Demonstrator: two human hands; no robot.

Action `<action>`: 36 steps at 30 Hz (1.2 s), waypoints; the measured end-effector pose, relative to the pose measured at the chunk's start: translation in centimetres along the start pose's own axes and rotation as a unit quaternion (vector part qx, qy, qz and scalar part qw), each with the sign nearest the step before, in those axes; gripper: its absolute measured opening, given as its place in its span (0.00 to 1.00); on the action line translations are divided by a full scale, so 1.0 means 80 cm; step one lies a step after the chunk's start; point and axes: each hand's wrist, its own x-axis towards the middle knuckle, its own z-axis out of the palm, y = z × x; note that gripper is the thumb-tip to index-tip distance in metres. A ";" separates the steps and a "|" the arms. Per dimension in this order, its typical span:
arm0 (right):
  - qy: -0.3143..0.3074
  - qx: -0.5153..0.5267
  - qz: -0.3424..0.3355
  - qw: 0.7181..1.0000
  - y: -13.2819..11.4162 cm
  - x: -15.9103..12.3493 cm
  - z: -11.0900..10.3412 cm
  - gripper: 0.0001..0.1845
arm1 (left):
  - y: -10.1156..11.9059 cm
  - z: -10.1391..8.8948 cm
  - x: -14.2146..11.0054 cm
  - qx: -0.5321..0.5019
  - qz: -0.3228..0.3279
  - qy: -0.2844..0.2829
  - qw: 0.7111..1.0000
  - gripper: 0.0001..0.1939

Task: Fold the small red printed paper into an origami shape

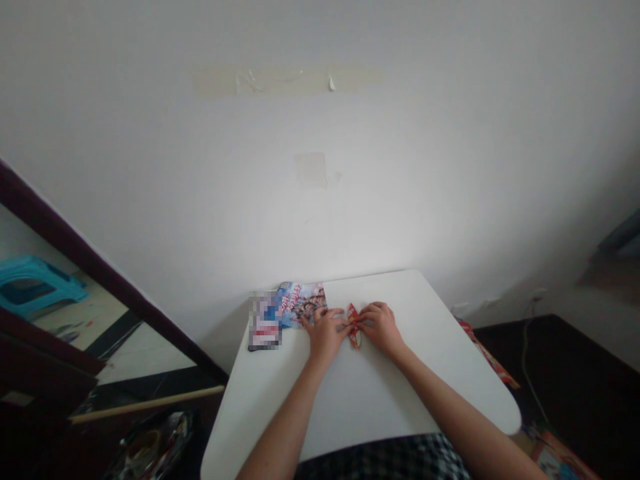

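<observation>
A small red piece of folded printed paper [355, 341], pointed at both ends, stands out between my two hands over the white table [360, 407]. My left hand [325, 337] pinches its left side, thumb and forefinger closed on it. From the right, the fingertips of my right hand [381, 328] are closed on the same paper. Its middle is partly hidden by my fingers. Just behind my left hand lies a colourful printed leaflet [305, 300], its edge close to those fingers.
A flat pixelated item [265, 330] lies at the table's left edge. The wall [360, 220] rises directly behind the table. To the left are a doorway with a blue plastic stool [37, 287], a wooden stick [150, 404] and a black-lined bin [150, 450].
</observation>
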 end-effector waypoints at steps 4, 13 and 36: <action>-0.010 -0.024 0.000 1.000 -0.007 -0.003 -0.007 0.06 | -0.003 -0.003 0.000 0.033 0.017 -0.004 0.999 0.05; -0.060 -0.086 0.082 0.991 -0.013 0.001 -0.021 0.10 | -0.002 -0.009 0.004 0.048 0.008 -0.019 0.999 0.13; -0.071 -0.113 0.076 0.988 -0.013 -0.003 -0.018 0.14 | -0.006 -0.005 0.004 0.060 0.023 -0.030 0.997 0.14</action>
